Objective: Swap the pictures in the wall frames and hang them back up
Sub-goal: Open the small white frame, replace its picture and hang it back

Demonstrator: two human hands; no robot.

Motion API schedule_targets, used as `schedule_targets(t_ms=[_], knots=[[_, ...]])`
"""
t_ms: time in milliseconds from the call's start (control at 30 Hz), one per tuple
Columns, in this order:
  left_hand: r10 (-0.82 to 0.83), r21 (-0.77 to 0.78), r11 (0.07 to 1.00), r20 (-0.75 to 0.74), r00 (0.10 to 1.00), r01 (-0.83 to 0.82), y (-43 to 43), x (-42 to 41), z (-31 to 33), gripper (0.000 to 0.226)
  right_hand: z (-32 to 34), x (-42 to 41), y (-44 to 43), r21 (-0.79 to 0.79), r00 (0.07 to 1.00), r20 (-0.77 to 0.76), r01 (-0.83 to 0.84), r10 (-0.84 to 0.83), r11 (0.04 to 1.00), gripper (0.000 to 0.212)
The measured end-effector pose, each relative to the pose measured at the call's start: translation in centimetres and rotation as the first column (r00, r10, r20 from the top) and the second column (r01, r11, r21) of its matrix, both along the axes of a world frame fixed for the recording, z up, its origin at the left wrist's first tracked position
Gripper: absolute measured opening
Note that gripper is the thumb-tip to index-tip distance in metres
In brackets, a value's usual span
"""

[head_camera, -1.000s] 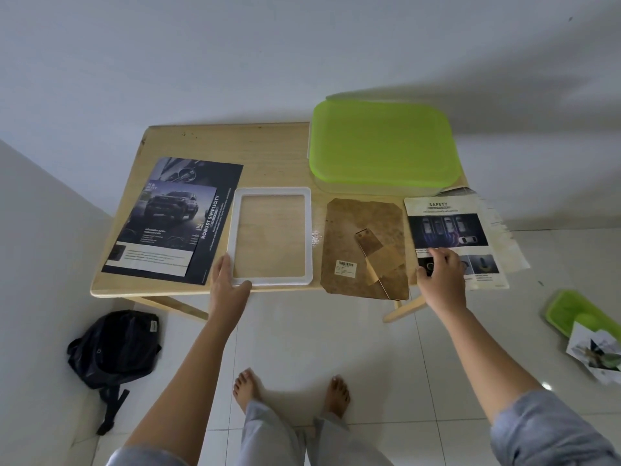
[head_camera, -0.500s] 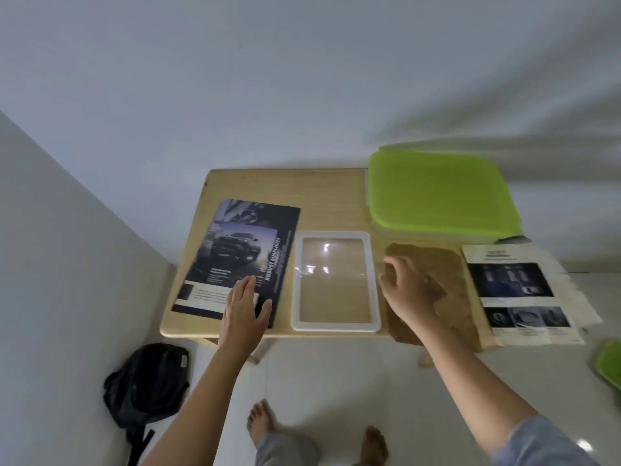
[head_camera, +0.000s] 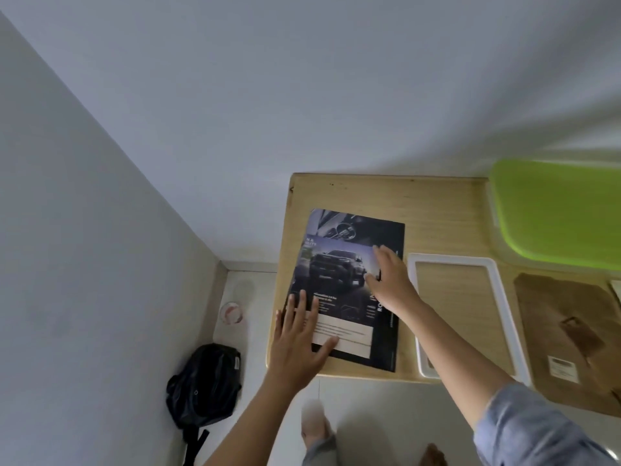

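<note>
1. Two hands work in the head view, both on the car picture (head_camera: 336,270), which lies flat on the table (head_camera: 369,196) just left of the white frame (head_camera: 450,257).
2. Left hand (head_camera: 299,341): palm down, fingers straight and spread, pressing the picture's near corner, the one farthest from the frame. It grasps nothing.
3. Right hand (head_camera: 391,284): reaching across the frame's near left corner, fingers extended and resting on the picture's edge nearest the frame. No finger plainly curls under the sheet, so it looks like touching, not pinching.
4. Done, as far as can be judged: the frame is off the wall, lying flat and empty, with bare wood showing through it. Its brown backing board (head_camera: 564,331) lies apart, just right of the frame.
5. Left to do, by the same judgement: lift the car picture, set it into the frame, refit the backing board and hang it up. No second frame is in view, so its progress cannot be told.
6. Elsewhere: a green lidded box (head_camera: 554,213) sits beyond the frame to its right, and a black backpack (head_camera: 205,381) lies on the floor well left of the frame.
</note>
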State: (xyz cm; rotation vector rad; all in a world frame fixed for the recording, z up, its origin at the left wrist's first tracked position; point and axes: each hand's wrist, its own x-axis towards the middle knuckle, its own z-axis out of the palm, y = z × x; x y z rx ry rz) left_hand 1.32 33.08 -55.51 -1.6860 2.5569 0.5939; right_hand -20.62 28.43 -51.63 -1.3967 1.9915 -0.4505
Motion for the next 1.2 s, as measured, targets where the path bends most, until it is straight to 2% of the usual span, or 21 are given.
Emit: schedule_targets(t_ms=[200, 333, 400, 500, 567, 633, 733, 900, 1033, 1133, 1200], knots=[[-0.015, -0.060, 0.998, 0.002, 1.000, 0.016, -0.2, 0.4, -1.7, 0.077, -0.2, -0.2, -2.6, 0.037, 0.963, -0.266, -0.046, 0.054, 0.998, 0.064], [-0.021, -0.107, 0.994, 0.000, 1.000, 0.021, -0.2, 0.6, -2.1, 0.076, -0.4, -0.2, -3.7, 0.067, 0.947, -0.321, -0.002, 0.024, 0.998, 0.060], [-0.019, -0.111, 0.994, -0.012, 1.000, 0.017, -0.2, 0.8, -2.4, 0.076, -0.5, 0.0, -4.1, 0.070, 0.966, -0.257, 0.055, -0.035, 0.996, 0.052], [-0.010, -0.109, 0.994, -0.029, 1.000, 0.007, -0.3, 0.9, -2.4, 0.075, -0.3, 0.5, -3.7, -0.056, 0.979, 0.027, 0.202, -0.201, 0.978, 0.036], [-0.011, -0.098, 0.995, -0.032, 0.999, 0.007, -0.4, 1.0, -2.5, 0.075, 0.0, 0.9, -2.9, -0.120, 0.919, 0.230, 0.354, -0.321, 0.927, 0.039], [-0.015, -0.080, 0.997, -0.026, 1.000, 0.013, -0.5, 1.1, -2.4, 0.076, 0.3, 1.3, -1.8, -0.092, 0.823, 0.398, 0.476, -0.406, 0.875, 0.048], [-0.019, -0.073, 0.997, -0.018, 1.000, 0.018, -0.6, 1.3, -2.3, 0.076, 0.4, 1.7, 0.0, -0.012, 0.728, 0.557, 0.488, -0.400, 0.873, 0.058], [-0.015, -0.044, 0.999, -0.058, 0.998, 0.013, -0.9, 1.2, -1.1, 0.079, 1.1, 2.1, 1.3, 0.009, 0.717, 0.588, 0.458, -0.375, 0.889, 0.059], [-0.069, 0.034, 0.996, -0.259, 0.963, 0.081, -0.7, -1.3, 3.3, 0.075, 2.9, 1.6, 0.7, -0.044, 0.693, 0.608, 0.517, -0.388, 0.855, 0.059], [-0.098, -0.017, 0.995, -0.396, 0.913, 0.100, 0.2, -4.2, 6.9, 0.069, 4.6, 0.6, 0.7, -0.071, 0.655, 0.651, 0.555, -0.383, 0.829, 0.058], [-0.109, -0.081, 0.993, -0.428, 0.897, 0.082, 0.4, -5.9, 8.2, 0.064, 5.7, -0.3, 0.8, -0.080, 0.636, 0.673, 0.570, -0.378, 0.818, 0.056]])
